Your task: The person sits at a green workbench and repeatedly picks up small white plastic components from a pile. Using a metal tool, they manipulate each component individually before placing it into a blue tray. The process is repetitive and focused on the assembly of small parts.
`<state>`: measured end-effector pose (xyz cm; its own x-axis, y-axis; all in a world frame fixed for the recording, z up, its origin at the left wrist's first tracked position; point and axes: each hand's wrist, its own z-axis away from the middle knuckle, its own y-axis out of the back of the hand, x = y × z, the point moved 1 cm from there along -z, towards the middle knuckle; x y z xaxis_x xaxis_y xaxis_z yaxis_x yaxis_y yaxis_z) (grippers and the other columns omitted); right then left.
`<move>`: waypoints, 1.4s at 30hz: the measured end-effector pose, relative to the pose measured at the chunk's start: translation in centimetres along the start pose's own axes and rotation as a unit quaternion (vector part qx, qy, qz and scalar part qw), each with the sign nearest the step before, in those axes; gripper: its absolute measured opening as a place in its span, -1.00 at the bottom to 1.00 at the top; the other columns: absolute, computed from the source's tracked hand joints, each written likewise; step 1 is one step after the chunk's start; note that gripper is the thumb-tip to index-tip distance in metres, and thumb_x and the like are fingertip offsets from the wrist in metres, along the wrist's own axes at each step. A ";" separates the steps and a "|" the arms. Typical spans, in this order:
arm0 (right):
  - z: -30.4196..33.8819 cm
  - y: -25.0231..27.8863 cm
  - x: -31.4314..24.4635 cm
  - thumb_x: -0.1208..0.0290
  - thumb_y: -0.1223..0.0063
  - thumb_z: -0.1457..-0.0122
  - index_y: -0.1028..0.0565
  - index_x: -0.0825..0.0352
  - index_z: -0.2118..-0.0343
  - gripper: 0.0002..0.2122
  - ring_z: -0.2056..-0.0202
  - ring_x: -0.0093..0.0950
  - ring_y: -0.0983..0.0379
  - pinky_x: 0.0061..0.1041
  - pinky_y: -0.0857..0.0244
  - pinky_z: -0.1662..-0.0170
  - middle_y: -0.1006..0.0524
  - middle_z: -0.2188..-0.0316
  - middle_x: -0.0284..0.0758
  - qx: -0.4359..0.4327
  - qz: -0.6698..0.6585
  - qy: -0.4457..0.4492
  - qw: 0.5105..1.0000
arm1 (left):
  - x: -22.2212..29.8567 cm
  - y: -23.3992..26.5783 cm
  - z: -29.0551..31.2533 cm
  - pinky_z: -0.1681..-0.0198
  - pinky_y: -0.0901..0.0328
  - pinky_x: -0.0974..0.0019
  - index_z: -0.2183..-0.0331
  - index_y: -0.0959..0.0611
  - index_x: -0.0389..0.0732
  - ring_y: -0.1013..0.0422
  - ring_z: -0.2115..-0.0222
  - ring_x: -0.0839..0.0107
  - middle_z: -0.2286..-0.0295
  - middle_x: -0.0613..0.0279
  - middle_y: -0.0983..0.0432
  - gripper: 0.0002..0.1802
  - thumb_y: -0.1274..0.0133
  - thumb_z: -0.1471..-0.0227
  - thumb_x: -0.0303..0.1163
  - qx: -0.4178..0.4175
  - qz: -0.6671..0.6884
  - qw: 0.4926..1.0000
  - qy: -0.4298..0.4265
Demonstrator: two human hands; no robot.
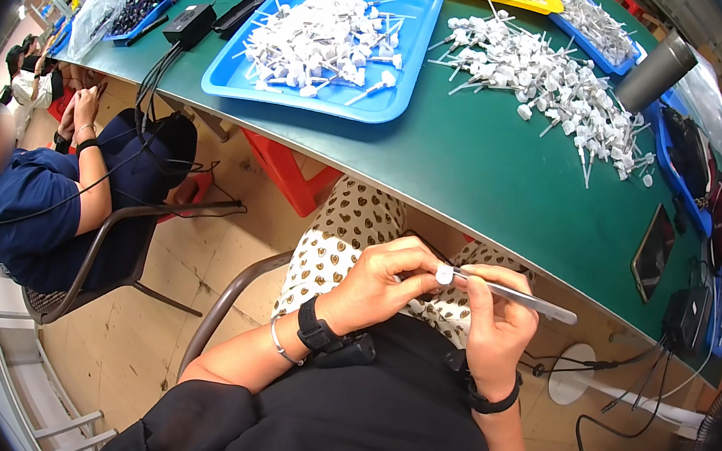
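Above my lap, my left hand pinches a small white plastic part between thumb and fingers. My right hand is closed around metal tweezers, whose tips meet the white part; their rounded end sticks out to the right. Beyond my hands, a blue tray on the green table bears a heap of white parts with thin stems. A loose pile of similar white parts lies on the tabletop to its right.
Yellow trays and another blue tray stand at the back. A dark cylinder, a phone and a black box with cables line the right side. At left, a person sits on a chair.
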<state>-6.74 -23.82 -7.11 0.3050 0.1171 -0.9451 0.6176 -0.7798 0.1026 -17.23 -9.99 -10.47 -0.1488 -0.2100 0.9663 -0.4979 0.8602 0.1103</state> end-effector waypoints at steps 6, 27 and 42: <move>-0.1 0.1 0.2 0.59 -0.19 -0.22 -0.56 0.45 0.24 -0.91 0.35 -0.54 -0.56 -0.58 -0.44 0.28 -0.64 0.31 -0.25 0.003 0.009 0.028 1.000 | -0.1 -0.2 -0.1 0.36 -0.46 0.45 0.25 -0.70 -0.34 -0.57 0.38 0.46 0.33 0.17 -0.58 -0.87 -0.19 -0.09 -0.62 -0.011 0.020 1.000 0.004; 0.1 -0.3 0.3 0.60 -0.10 -0.28 -0.51 0.47 0.23 -0.94 0.30 -0.48 -0.61 -0.53 -0.51 0.20 -0.62 0.31 -0.23 -0.014 -0.012 0.007 1.000 | 0.0 -0.1 0.2 0.38 -0.44 0.45 0.27 -0.71 -0.33 -0.56 0.39 0.46 0.35 0.16 -0.58 -0.89 -0.22 -0.08 -0.61 0.003 0.006 1.000 0.001; 0.0 -0.1 0.3 0.58 -0.14 -0.26 -0.53 0.46 0.29 -0.95 0.38 -0.51 -0.56 -0.56 -0.45 0.31 -0.63 0.33 -0.24 -0.046 0.071 0.042 0.995 | 0.0 -0.1 0.3 0.37 -0.44 0.42 0.27 -0.71 -0.33 -0.56 0.38 0.43 0.35 0.15 -0.59 -0.88 -0.22 -0.07 -0.61 0.010 -0.004 1.000 -0.003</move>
<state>-6.75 -23.70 -7.44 0.4518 0.0635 -0.8899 0.6268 -0.7324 0.2659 -17.46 -10.27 -10.58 -0.1502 -0.2197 0.9639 -0.5160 0.8491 0.1131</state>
